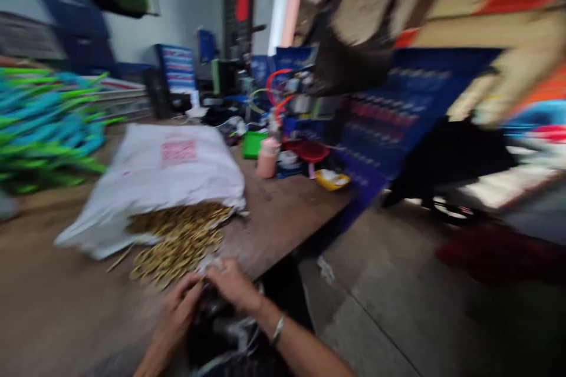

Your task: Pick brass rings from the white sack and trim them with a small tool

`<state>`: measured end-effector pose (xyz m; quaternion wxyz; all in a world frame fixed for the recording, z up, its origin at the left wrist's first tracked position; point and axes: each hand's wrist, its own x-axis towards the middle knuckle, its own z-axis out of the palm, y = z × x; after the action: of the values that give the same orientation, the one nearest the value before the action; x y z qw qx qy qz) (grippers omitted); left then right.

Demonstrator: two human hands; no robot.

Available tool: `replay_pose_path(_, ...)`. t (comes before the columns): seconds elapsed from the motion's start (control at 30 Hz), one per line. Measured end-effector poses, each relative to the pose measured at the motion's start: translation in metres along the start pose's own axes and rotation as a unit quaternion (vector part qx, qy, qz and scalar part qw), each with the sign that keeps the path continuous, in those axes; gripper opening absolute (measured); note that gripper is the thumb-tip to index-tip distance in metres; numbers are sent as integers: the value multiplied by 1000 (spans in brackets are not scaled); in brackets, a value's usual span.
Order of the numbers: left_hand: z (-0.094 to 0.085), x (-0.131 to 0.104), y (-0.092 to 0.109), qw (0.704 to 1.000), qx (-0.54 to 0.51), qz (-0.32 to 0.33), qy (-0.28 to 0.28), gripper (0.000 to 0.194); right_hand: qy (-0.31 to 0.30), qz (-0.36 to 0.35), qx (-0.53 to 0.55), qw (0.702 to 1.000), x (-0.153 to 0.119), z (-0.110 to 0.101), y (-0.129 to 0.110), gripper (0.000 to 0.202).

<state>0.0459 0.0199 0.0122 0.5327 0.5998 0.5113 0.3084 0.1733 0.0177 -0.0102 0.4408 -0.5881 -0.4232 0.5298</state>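
Brass-coloured metal pieces (177, 250) spill in a pile from the open mouth of a white sack (177, 179) lying on the brown table. My left hand (182, 306) is at the table's front edge, just below the pile, with its fingers curled and pressed together. Close beside it on the right, my right hand (232, 285) has bent fingers, and the fingertips of both hands nearly meet. Something small and whitish shows by the right fingers. Blur hides what either hand grips. A silvery band circles my right wrist.
Green and blue strips (48, 123) are heaped at the left. Farther back on the table (283, 212) stand a pink bottle (267, 158), a green box (253, 145) and a yellow dish (331, 180). A dark blue panel (389, 112) rises beyond the right edge.
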Motion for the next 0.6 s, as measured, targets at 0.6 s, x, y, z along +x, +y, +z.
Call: replay_pose_path(0.6, -3, 2, -13, 966, -225, -118, -44, 30, -74, 4, -66, 995, 10, 0, 0, 26)
